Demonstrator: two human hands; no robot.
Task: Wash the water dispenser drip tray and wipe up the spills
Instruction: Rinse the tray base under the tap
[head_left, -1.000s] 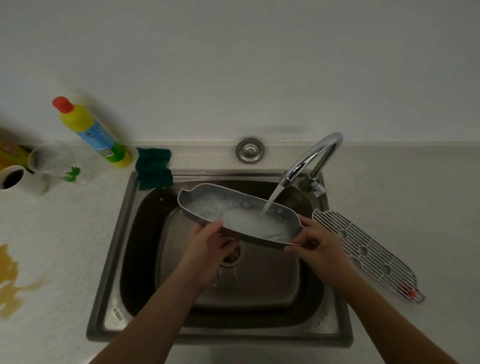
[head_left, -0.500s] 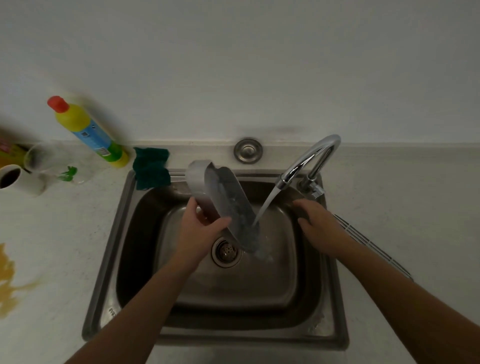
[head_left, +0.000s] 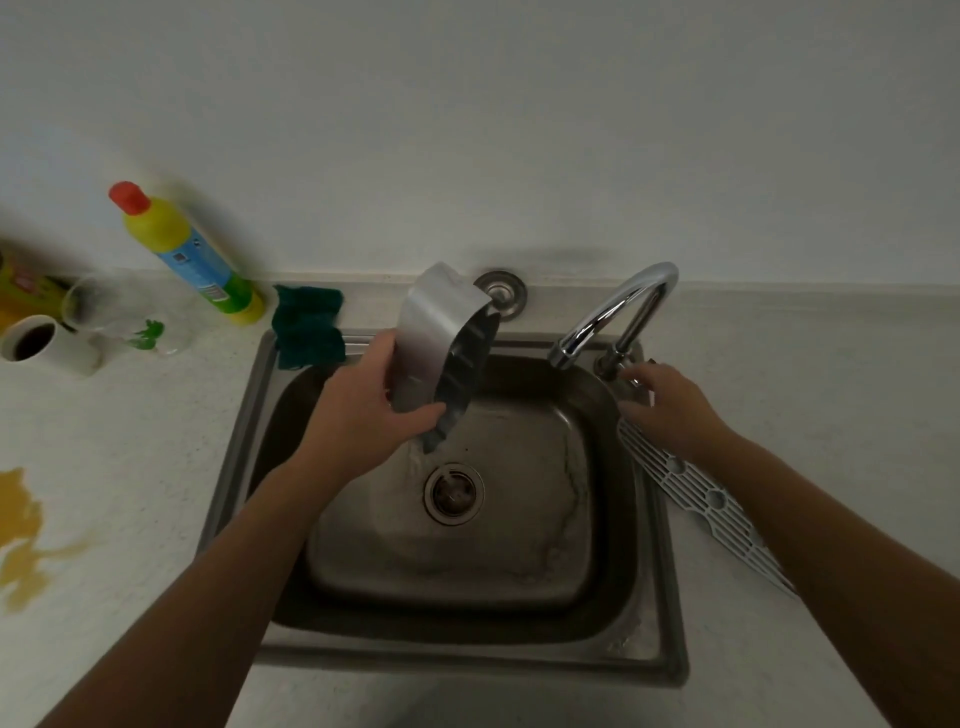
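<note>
My left hand curls its fingers round the grey metal drip tray, tipped on end over the steel sink. My right hand reaches the chrome tap at its base, grip unclear.

Upended drip tray in left hand over sink

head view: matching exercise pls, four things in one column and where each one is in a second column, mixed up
Things:
1. drip tray
2. white grille
3. green cloth
4. brown spill

Places:
a. on the counter, right of the sink
b. on the counter, far left
c. tipped up in the left hand over the sink
d. at the sink's back left corner

Pairs: 1-c, 2-a, 3-d, 4-b
</note>
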